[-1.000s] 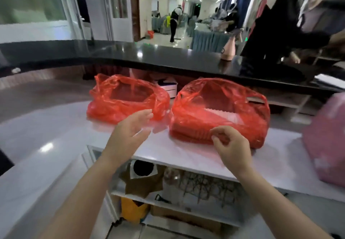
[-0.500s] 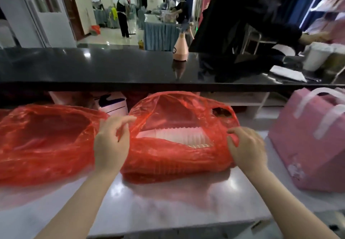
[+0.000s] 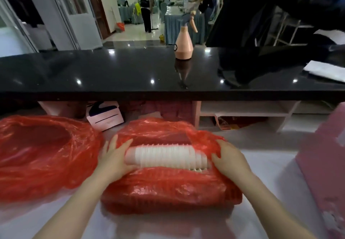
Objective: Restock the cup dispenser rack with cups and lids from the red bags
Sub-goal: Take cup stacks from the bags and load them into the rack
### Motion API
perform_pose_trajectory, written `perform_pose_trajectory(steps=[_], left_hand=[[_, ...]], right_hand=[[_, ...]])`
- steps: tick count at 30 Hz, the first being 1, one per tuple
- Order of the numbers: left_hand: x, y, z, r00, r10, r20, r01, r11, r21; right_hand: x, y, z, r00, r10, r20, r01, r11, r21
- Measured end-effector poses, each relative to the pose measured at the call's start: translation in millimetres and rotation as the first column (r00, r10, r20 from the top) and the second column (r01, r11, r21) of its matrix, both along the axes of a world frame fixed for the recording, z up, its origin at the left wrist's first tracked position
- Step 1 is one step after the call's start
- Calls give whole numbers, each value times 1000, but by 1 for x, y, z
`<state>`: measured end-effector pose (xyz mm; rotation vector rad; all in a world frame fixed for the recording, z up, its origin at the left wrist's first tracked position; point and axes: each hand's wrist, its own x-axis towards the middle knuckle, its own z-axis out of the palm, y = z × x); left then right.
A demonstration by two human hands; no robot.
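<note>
From the head camera, looking down at the white counter (image 3: pixel 261 164), my left hand (image 3: pixel 113 159) is at the left end of a sleeve of white cups (image 3: pixel 166 157), fingers spread and fairly straight, palm pressed against that end, the thumb lying along the near side of the stack. My right hand (image 3: pixel 230 159) is at the other end, fingers curled over the rim of the red plastic there and bunching it against the cups; I cannot tell how much of the stack itself it grips. The cups lie on their side, left to right, in the open mouth of the right red bag (image 3: pixel 168 192), which sits at about six o'clock from the middle of the picture, dead ahead of me; through the plastic below I can make out ribbed rows of more stacked ware, too blurred to name. The left red bag (image 3: pixel 43 154) sits at eight o'clock, its mouth gaping, just beside the first bag. At three to four o'clock a pink carrier bag (image 3: pixel 324 164) stands at the frame edge. Above, a black glossy countertop (image 3: pixel 112 72) runs across, with a pink spray bottle (image 3: pixel 183 45) upright on it at twelve o'clock, and a white box (image 3: pixel 104 117) tucked under the ledge at ten o'clock of my left hand.
</note>
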<state>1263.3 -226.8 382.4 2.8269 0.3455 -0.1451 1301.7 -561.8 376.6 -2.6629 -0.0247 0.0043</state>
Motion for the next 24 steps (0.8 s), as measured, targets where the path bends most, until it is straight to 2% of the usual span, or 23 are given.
perform_pose_trajectory(steps=[1, 3, 5, 9, 11, 13, 15, 17, 19, 20, 21, 24], left_hand=[[4, 2, -1, 1000, 0, -11, 0, 1000, -8], [8, 5, -6, 1000, -5, -12, 4, 999, -35], [10, 8, -10, 1000, -22, 7, 23, 998, -61], [15, 15, -10, 999, -23, -28, 20, 995, -97], [15, 20, -10, 999, -13, -31, 9, 992, -128], [13, 27, -12, 1000, 3, -16, -6, 986, -165], [10, 37, -15, 999, 30, 12, -27, 980, -196], [3, 45, -18, 995, 94, 34, -82, 962, -260], [-4, 48, -20, 990, 135, 32, -118, 937, -329], [-6, 50, -21, 991, 130, 25, -112, 926, -362], [-7, 51, -21, 993, 116, 16, -101, 916, -387], [-10, 57, -21, 994, 91, -61, -108, 901, -419]], right_hand=[[5, -7, -1, 999, -28, 43, 26, 999, 41], [9, -20, -7, 991, -124, 52, 108, 964, 243], [6, -30, -18, 983, -179, -34, 175, 879, 443], [6, -33, -43, 950, -156, -269, 293, 739, 607], [11, -35, -46, 965, -118, -235, 232, 801, 551], [16, -36, -43, 985, -128, -112, 159, 928, 338], [15, -38, -34, 988, -93, 120, 81, 992, 100], [12, -38, -25, 900, 117, 419, -92, 993, -80], [10, -40, -23, 784, 298, 544, -245, 955, -170], [9, -41, -24, 772, 336, 539, -285, 942, -178], [9, -42, -24, 799, 330, 502, -290, 944, -159], [14, -42, -24, 931, 210, 299, -214, 977, -19]])
